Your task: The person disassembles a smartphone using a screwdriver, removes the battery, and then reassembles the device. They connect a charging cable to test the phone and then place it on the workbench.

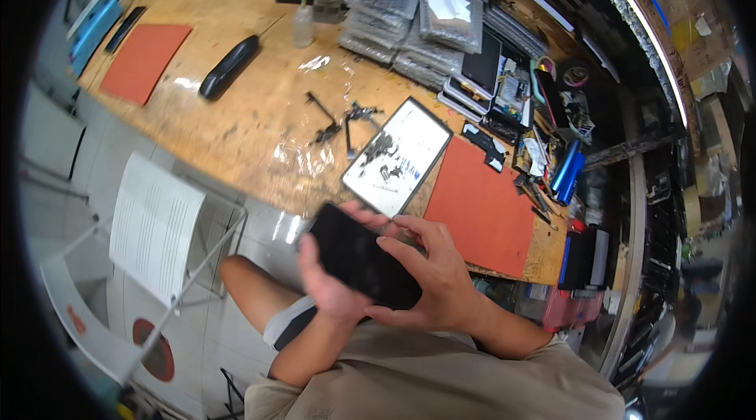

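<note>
Beside 1 wooden table (260, 117), fingers (417, 228) of 2 hands (335, 290) (449, 274) clasp 1 flat black device (366, 255).

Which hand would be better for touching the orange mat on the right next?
Probably the right hand: it is nearer the orange mat, on that side. Both hands are on the flat black device, but the left hand is at its farther side.

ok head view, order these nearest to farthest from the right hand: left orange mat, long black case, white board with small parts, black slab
1. Black slab, touching the right hand
2. White board, just beyond it
3. Long black case, farther off, leftward
4. Left orange mat, at far left
</note>
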Demonstrator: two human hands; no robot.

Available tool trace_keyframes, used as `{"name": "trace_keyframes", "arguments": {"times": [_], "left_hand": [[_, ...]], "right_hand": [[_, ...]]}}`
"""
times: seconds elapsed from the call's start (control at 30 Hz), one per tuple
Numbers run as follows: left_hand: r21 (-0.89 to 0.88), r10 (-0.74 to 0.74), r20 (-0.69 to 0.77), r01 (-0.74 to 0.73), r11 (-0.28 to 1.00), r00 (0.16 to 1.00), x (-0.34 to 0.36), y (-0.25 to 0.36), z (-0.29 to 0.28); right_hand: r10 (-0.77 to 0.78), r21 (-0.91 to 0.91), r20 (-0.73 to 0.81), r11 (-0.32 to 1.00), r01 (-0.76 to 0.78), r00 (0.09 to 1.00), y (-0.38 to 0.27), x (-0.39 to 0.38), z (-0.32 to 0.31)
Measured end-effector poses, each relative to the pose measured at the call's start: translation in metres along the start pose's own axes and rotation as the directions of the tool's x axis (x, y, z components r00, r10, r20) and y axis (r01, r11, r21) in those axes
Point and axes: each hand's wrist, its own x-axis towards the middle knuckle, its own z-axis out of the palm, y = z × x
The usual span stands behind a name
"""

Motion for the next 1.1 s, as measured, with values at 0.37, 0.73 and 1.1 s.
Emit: {"name": "trace_keyframes", "arguments": {"times": [0.37,0.73,1.1], "left_hand": [[0.090,0.172,-0.325,-0.151,0.984,0.930,-0.025,0.191,0.060],[0.360,0.645,-0.315,-0.541,0.760,0.696,-0.195,0.254,0.188],[0.040,0.748,-0.498,-0.850,0.526,0.439,-0.278,0.224,0.160]], "right_hand": [[0.618,-0.324,-0.326,0.638,-0.699,0.715,0.186,0.049,-0.064],[0.860,-0.147,-0.295,0.390,-0.909,0.416,0.167,0.096,-0.067],[0.507,-0.474,-0.309,0.652,-0.592,0.805,0.181,0.127,-0.024]]}}
